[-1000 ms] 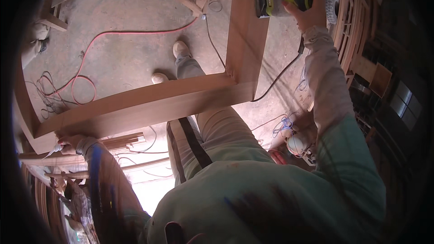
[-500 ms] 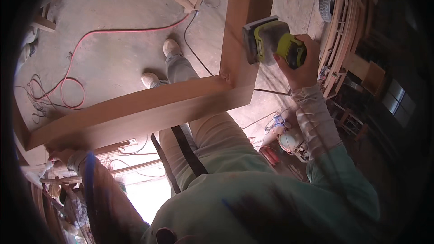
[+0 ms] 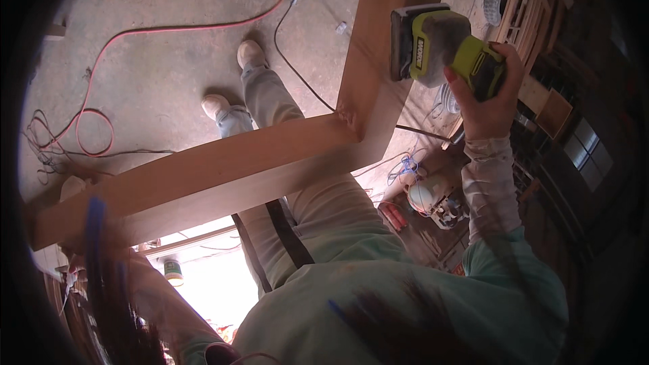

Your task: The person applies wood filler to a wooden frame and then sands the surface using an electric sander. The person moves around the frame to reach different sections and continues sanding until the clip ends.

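My right hand [image 3: 490, 105] is wrapped round the grip of a green and black sheet sander [image 3: 436, 44]. Its flat pad faces left, up against the right-hand face of an upright-running beam of a wooden frame [image 3: 226, 159]. This beam meets the nearer one at a corner joint, where a rough, reddish-brown patch shows. At the far left, my left hand [image 3: 73, 258] is down by the underside of the nearer beam. Blurred dark and blue strands and the wood hide most of its fingers.
A red hose [image 3: 169, 29] loops over the concrete floor [image 3: 179, 88] on the left. A dark cord [image 3: 294, 57] runs under the frame. Long timber strips [image 3: 524, 0] and a tyre [image 3: 495, 0] are at the right. Below the corner stands a rounded pale machine [image 3: 422, 195].
The sander and my right hand have shifted right and slightly up in the picture. The frame also sits further right at its corner, and its left end appears lower.
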A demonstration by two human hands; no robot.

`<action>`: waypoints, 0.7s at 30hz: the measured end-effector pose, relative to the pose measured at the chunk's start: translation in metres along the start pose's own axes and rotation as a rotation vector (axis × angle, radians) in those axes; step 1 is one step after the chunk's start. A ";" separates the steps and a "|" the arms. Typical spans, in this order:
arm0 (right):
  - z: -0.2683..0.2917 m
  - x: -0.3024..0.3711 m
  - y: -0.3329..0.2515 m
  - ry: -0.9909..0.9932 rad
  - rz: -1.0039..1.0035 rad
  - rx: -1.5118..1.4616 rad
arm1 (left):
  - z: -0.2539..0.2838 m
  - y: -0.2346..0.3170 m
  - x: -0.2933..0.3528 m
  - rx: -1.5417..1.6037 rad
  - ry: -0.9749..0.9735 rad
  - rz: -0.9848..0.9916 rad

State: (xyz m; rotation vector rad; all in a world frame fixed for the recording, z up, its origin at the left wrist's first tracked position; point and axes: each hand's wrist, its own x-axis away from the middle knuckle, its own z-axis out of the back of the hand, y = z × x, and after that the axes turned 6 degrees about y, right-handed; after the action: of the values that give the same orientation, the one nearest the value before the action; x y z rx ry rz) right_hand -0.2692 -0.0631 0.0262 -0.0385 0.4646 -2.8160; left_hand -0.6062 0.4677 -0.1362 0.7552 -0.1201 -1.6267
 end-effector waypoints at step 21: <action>-0.005 -0.051 -0.001 0.029 -0.080 -0.146 | 0.002 -0.005 0.002 -0.062 0.005 0.020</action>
State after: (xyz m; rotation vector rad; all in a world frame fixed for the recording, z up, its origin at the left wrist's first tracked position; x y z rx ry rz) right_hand -0.2212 -0.0458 0.0226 -0.0471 0.6892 -2.8584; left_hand -0.6113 0.4665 -0.1374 0.7081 -0.0728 -1.6023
